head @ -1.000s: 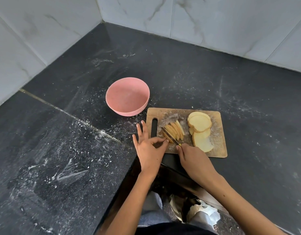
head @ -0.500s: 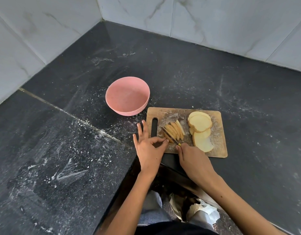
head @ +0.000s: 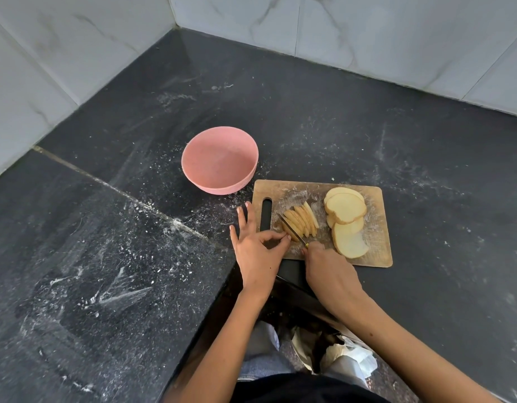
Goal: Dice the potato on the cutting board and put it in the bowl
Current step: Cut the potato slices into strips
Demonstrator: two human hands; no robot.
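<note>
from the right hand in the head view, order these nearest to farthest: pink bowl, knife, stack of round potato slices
Measured from the right hand:
1. knife, held in that hand, blade on the strips.
2. stack of round potato slices, on the board's right half.
3. pink bowl, off the board, up and left.

Surface: dark speckled stone counter [head: 324,117], set in a corner of pale tiled walls, with a seam running across its left part.
Residue: white powdery smears and specks across it.
Bowl: pink bowl [head: 219,160] stands directly on it.
Board: wooden cutting board [head: 376,228] lies just beside the bowl, near the front edge.
</note>
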